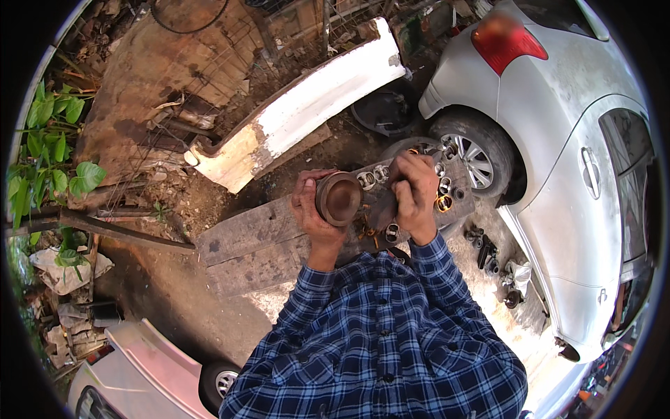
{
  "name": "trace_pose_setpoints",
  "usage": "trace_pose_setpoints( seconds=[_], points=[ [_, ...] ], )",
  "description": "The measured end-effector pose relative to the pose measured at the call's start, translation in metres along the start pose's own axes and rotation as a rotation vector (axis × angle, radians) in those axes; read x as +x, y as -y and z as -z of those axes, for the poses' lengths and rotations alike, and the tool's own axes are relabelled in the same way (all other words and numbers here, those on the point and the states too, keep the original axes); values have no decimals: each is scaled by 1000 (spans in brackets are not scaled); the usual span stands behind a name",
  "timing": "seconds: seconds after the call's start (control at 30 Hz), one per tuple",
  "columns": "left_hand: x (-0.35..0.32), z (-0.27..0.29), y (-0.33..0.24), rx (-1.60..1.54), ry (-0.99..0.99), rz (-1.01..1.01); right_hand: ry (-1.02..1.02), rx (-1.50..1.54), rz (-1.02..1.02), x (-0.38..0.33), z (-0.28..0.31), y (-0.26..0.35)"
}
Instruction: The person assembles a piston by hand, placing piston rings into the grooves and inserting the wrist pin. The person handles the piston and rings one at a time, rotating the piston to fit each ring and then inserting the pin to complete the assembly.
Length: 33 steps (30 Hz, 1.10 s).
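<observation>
My left hand [312, 209] is closed around the side of a piston [340, 200], a round brown metal part with a raised rim and its flat face turned up. Just to the right, my right hand [414, 192] is curled with its fingers pressed together; what is in them, if anything, is hidden. Between the hands, a dark patch or piece lies beside the right fingers, too unclear to name. Small shiny ring-shaped metal parts [366, 181] lie behind the hands, and another metal part [392, 232] sits close to my right wrist.
A worn wooden plank bench [255, 246] runs under my hands. A yellow-edged ring [444, 203] lies on its right end. Beyond stands a white, peeling bumper [314, 91]. A silver car [551, 133] flanks the right, with dark metal parts [483, 248] on the ground beside it.
</observation>
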<state>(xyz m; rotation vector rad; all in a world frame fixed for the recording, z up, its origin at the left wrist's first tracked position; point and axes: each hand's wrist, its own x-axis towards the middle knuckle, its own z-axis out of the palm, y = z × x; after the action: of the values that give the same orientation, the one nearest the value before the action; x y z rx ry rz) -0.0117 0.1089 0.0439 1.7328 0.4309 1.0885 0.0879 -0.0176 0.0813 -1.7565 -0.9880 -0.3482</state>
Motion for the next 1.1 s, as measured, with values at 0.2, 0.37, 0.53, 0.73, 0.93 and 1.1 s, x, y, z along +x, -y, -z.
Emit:
trace_pose_setpoints(
  seconds=[0.2,0.37,0.53,0.73,0.93,1.1],
  points=[
    [-1,-6,-9,95,44,-170,31,-61,-114,2,3,-16],
    [4,-11,-12,-387,31,199,99,129,244,0,21,-30],
    [2,-17,-23,108,102,-129,40,15,57,8,26,-19],
    [-1,-26,-26,-262,92,173,95,-21,-39,7,27,-13],
    [-4,-29,-29,-886,42,521,74,-16,33,4,32,-17],
    [-2,-27,-34,-1158,30,580,130,24,219,-1,42,-25]
  ],
)
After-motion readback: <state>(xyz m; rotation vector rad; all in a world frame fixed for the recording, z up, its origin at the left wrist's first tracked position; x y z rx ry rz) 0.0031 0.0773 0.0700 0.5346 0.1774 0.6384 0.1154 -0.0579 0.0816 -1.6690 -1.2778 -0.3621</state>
